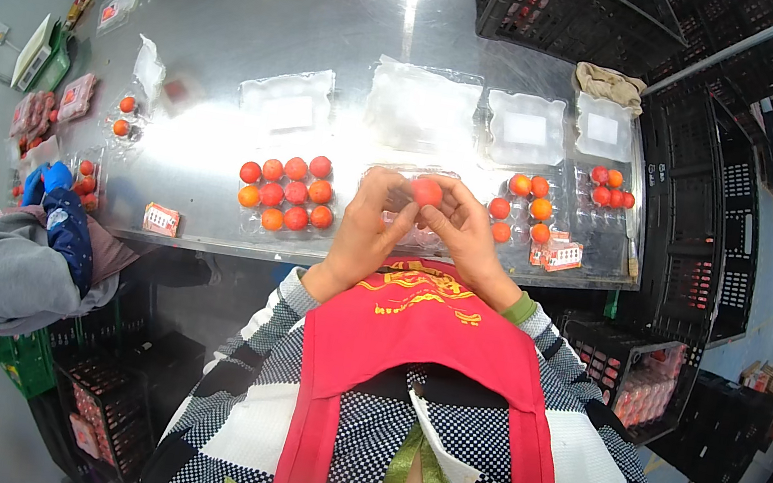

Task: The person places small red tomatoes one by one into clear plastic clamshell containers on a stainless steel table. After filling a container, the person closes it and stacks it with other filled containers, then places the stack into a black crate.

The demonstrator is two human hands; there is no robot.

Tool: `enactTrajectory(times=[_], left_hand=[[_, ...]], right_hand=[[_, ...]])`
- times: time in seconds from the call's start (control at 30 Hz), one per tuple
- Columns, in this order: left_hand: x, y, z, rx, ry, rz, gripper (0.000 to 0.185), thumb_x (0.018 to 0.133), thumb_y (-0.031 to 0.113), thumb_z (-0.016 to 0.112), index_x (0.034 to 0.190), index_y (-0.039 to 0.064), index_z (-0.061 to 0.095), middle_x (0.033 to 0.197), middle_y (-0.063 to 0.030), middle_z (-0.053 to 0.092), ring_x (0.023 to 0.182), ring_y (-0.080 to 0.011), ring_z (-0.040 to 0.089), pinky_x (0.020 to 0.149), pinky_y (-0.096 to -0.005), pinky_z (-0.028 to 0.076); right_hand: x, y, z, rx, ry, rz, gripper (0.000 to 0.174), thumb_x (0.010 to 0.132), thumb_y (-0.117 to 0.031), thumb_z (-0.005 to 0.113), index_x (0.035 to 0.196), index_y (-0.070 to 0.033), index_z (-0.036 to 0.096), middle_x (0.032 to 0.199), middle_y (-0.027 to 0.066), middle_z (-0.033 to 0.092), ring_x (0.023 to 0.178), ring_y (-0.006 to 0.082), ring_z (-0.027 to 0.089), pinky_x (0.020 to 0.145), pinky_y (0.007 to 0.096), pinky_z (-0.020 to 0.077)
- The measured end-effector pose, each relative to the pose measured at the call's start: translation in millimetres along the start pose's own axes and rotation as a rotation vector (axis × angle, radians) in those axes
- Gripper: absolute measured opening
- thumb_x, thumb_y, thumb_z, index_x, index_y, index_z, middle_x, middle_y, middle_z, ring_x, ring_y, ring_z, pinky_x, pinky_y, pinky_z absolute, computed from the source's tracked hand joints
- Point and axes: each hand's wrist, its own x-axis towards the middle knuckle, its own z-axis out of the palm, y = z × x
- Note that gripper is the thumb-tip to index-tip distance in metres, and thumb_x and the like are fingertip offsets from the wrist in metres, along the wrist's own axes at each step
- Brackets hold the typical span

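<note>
A round red fruit (427, 192) is held up at the fingertips of both hands, over the steel table's front edge. My left hand (368, 222) touches it from the left, and my right hand (469, 233) grips it from the right with thumb and fingers. Beneath my hands lies a clear plastic tray (425, 238), mostly hidden, so its contents are unclear. To the left stands an open clear clamshell with rows of red and orange fruit (296, 192), its lid (285, 104) folded back. On the right, another clamshell's fruit (540, 209) fills only some of its cups.
Small printed cards (557, 255) lie at right, another card (162, 219) at left. A brush (631, 259) and cloth (609, 87) rest near the right edge. Black crates (582, 14) stand at the back. A co-worker's blue-gloved hands (49, 179) handle fruit at left, near a green scale (47, 59).
</note>
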Motion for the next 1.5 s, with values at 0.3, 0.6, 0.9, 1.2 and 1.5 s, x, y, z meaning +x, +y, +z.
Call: enactTrajectory(times=[0.3,0.6,0.9,1.2,1.5], left_hand=[[-3,-6,-3,-0.068,-0.03,0.108,0.029,0.093,-0.006,0.068,0.12,0.002,0.06,0.114,-0.0132,0.058,0.101,-0.0242,0.07,0.086,-0.0342,0.059],[-2,6,-8,-0.084,0.079,-0.096,0.033,0.092,0.005,0.077,0.12,0.0,0.06,0.112,-0.0108,0.063,0.102,-0.0203,0.07,0.083,-0.0328,0.059],[-25,-15,-22,0.024,0.137,-0.132,0.044,0.092,0.01,0.078,0.131,0.0,0.059,0.119,-0.0133,0.063,0.107,-0.0218,0.067,0.087,-0.035,0.059],[-117,-112,-123,0.435,0.794,-0.369,0.042,0.094,0.008,0.075,0.133,0.001,0.062,0.121,-0.0132,0.065,0.114,-0.0266,0.062,0.098,-0.039,0.052],[-140,-151,-126,0.732,0.725,-0.323,0.038,0.09,0.014,0.079,0.125,0.0,0.068,0.118,-0.0181,0.066,0.111,-0.0373,0.06,0.099,-0.0474,0.048]], right_hand=[[1,-2,-4,0.073,-0.008,0.087,0.043,0.101,-0.014,0.071,0.14,-0.001,0.055,0.126,0.0058,0.066,0.114,0.0137,0.062,0.093,0.0293,0.0507],[5,-14,4,-0.747,0.094,-0.328,0.038,0.084,-0.006,0.082,0.117,-0.004,0.064,0.108,0.0061,0.061,0.106,0.0211,0.062,0.087,0.0348,0.0492],[19,-1,9,-1.089,0.05,-0.6,0.047,0.078,-0.017,0.084,0.12,-0.006,0.065,0.112,0.0127,0.059,0.103,0.0337,0.06,0.091,0.0453,0.0487],[-1,11,-33,-0.948,0.206,-0.324,0.042,0.083,-0.007,0.081,0.121,-0.002,0.064,0.107,0.0092,0.055,0.091,0.0219,0.056,0.081,0.0339,0.0483],[-18,19,-47,-0.969,0.194,-0.299,0.036,0.087,-0.011,0.077,0.12,-0.004,0.064,0.108,0.0112,0.057,0.1,0.0258,0.059,0.085,0.0358,0.0491]])
